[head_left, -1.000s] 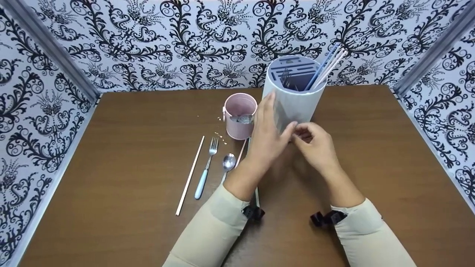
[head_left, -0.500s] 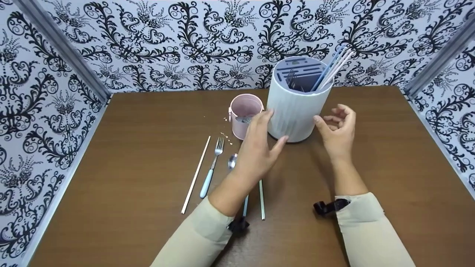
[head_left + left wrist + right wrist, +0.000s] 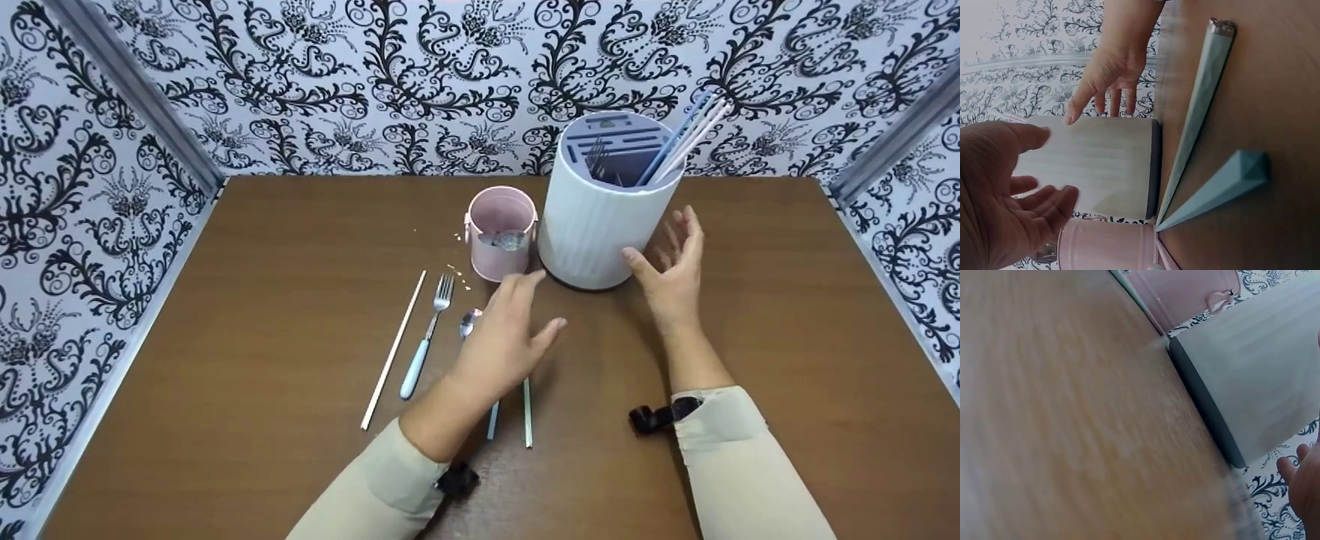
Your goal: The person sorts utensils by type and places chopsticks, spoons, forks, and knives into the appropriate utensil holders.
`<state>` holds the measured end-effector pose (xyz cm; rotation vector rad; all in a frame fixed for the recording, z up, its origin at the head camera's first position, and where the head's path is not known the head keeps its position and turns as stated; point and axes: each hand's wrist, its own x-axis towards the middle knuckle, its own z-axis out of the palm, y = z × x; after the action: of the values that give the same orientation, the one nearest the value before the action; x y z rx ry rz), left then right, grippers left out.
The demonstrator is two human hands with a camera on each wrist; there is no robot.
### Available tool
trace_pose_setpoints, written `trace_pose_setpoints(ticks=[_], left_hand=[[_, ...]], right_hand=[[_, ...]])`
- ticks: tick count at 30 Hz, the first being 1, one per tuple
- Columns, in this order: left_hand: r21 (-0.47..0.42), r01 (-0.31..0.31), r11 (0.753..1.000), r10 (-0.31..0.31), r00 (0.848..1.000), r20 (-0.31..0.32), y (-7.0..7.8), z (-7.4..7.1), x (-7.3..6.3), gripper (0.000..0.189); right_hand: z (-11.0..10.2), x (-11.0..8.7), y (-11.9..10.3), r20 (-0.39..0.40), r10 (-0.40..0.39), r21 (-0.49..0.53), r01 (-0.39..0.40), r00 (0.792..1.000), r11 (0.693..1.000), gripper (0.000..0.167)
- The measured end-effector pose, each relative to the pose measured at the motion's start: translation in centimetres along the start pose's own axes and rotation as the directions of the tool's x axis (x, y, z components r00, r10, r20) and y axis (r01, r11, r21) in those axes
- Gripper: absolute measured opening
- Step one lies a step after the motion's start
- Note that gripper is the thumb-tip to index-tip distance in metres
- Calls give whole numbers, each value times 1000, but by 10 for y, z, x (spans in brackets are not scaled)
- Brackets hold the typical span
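And the hands part: the left hand [image 3: 499, 341] drops away from the white holder [image 3: 596, 232] and back over the spoon [image 3: 469, 322], fingers loosely spread, its grip holding nothing. The right hand [image 3: 675, 285] hovers at the holder's right side, thumb and fingers wide apart, that grip empty too, though I can't tell whether it brushes the surface. The holder stands upright on the table [image 3: 247, 337], just beside the pink cup [image 3: 499, 262], seemingly needing neither hand's support.
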<state>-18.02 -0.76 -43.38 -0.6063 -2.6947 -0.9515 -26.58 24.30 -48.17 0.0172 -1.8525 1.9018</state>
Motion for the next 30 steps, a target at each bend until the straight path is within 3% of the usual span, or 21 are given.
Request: trace_pose_setpoints(ticks=[3, 7, 10, 14, 21, 30], left_hand=[[31, 68, 997, -70, 995, 77, -3, 4, -3, 64], [78, 147, 986, -158, 972, 173, -6, 10, -6, 68], [139, 169, 976, -198, 952, 233, -7, 15, -7, 66], [211, 173, 962, -227, 937, 265, -9, 21, -8, 59], [296, 119, 948, -200, 944, 261, -8, 22, -12, 47], [352, 90, 932, -182, 954, 237, -8, 22, -18, 29]], right_hand=[[0, -2, 5, 33, 35, 44, -36, 999, 998, 107], [-1, -2, 11, 70, 40, 69, -45, 997, 997, 108], [-1, 1, 14, 83, 9, 77, -15, 997, 997, 108], [-1, 4, 16, 101, -6, 70, -1, 995, 998, 108], [-2, 6, 19, 137, 4, 37, -9, 991, 999, 104], [-1, 8, 25, 152, -12, 72, 1, 988, 997, 102]])
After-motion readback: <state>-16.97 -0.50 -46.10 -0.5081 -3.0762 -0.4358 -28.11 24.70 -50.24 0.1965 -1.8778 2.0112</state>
